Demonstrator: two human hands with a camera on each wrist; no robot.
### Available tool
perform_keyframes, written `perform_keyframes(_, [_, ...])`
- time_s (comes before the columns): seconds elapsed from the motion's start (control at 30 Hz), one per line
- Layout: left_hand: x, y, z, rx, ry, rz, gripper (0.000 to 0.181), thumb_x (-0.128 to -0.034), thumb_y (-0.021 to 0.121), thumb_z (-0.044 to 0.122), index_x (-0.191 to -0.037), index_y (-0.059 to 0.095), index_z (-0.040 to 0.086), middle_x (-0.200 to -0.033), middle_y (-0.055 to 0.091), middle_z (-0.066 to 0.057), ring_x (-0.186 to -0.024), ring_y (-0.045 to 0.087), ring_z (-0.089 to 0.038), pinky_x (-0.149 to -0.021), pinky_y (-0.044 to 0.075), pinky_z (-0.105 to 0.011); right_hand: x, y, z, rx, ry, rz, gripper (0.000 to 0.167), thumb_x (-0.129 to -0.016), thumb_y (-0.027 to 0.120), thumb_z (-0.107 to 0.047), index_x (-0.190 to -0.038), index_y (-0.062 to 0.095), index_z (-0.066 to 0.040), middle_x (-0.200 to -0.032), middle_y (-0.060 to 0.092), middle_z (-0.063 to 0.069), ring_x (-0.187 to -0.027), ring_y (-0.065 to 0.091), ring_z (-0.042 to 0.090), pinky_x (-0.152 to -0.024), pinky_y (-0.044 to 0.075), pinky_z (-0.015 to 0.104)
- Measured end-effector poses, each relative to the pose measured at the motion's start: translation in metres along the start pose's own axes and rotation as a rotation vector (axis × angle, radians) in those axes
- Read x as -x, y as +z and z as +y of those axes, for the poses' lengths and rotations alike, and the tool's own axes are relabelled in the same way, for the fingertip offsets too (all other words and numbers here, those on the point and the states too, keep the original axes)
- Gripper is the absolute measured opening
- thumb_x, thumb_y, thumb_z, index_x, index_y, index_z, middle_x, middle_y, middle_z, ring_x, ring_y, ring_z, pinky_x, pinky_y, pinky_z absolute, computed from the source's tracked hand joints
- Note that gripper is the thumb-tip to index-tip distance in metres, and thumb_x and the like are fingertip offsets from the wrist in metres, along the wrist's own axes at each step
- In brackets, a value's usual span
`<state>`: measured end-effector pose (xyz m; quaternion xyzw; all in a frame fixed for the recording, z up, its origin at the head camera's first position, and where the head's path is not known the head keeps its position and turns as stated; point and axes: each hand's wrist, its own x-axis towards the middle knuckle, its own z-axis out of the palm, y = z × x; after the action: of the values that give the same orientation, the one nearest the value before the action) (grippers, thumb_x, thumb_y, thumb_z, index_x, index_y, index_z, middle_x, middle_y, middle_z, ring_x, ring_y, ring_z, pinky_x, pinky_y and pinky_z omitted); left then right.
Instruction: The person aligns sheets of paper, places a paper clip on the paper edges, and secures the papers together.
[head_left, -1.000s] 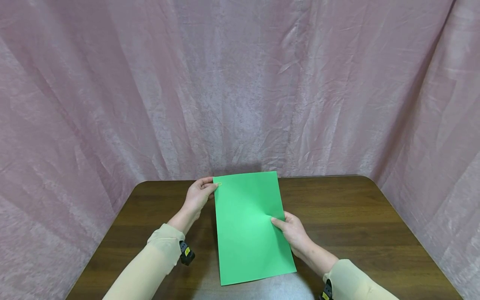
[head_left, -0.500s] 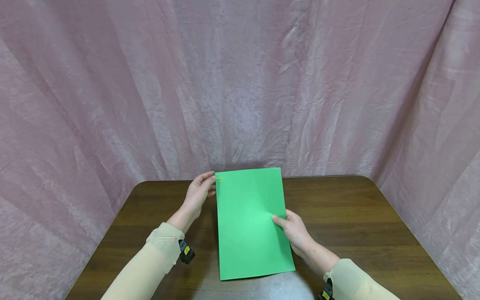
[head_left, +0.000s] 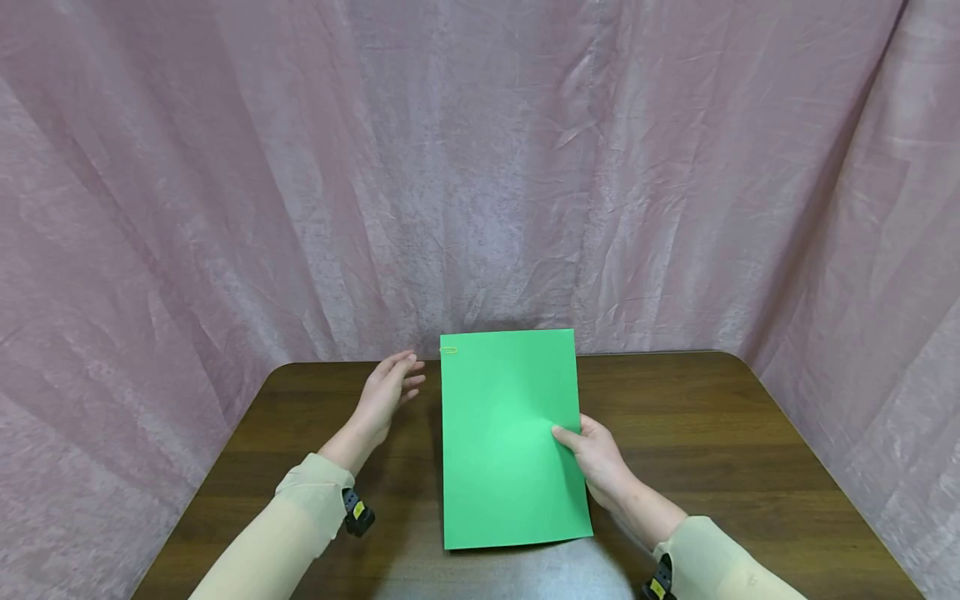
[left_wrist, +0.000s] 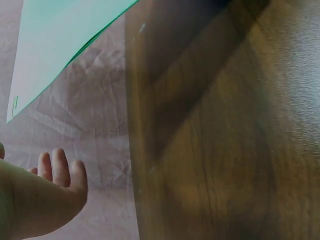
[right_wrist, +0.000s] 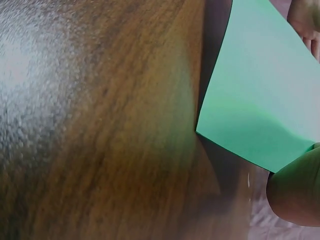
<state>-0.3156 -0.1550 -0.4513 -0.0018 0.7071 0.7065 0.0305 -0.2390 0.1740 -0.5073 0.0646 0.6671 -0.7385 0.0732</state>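
Note:
In the head view, green paper (head_left: 506, 450) is held up over the table, its face toward me. My right hand (head_left: 603, 462) pinches its right edge, thumb on the front and fingers behind. A yellow paper clip (head_left: 448, 350) sits at the top left corner of the paper. Just left of that corner is my left hand (head_left: 386, 392), apart from the paper, holding nothing, its fingers relaxed. The left wrist view has the same hand (left_wrist: 55, 192) below the clipped corner, and a dark gap along the paper's edge there suggests more than one layer.
A dark brown wooden table (head_left: 690, 433) spreads beneath both hands. Pink velvety curtains (head_left: 480, 183) hang behind it and down the sides. Each forearm carries a black wrist device (head_left: 358, 512) over a pale sleeve (head_left: 277, 533).
My left hand has let go of the clipped corner and drawn away to the left. The green paper, still in my right hand, has shifted slightly up and right and stands straighter.

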Motion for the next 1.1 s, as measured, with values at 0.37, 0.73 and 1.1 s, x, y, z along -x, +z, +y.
perform_keyframes(0.37, [0.023,0.005,-0.018,-0.021,-0.05,-0.057,0.055,-0.1082,0.052,0.036,-0.152,0.042,0.006,-0.15,0.05,-0.021,-0.137,0.048,-0.039,-0.113,0.038,-0.054,0.001,-0.003,-0.006,-0.007,-0.008,0.018,0.032,-0.103,0.062,-0.013,-0.131,0.061,0.004,-0.099,0.073,0.008,-0.083,0.07,0.019,-0.071,0.056,0.036])
perform_keyframes(0.73, [0.052,0.032,-0.036,0.027,-0.174,-0.155,0.059,-0.1073,0.053,0.038,-0.154,0.039,0.005,-0.145,0.052,-0.018,-0.126,0.058,-0.029,-0.106,0.046,-0.048,-0.001,-0.003,-0.008,-0.004,-0.005,0.046,0.033,-0.103,0.063,-0.013,-0.131,0.06,0.004,-0.097,0.072,0.007,-0.082,0.069,0.018,-0.071,0.055,0.035])
perform_keyframes(1.1, [0.069,0.051,-0.044,0.046,-0.22,-0.242,0.071,-0.1067,0.053,0.044,-0.157,0.029,0.0,-0.133,0.058,-0.015,-0.104,0.063,-0.019,-0.084,0.053,-0.035,0.0,-0.003,-0.007,-0.018,0.001,0.036,0.035,-0.103,0.063,-0.013,-0.134,0.059,0.004,-0.098,0.073,0.007,-0.082,0.069,0.018,-0.072,0.056,0.035])
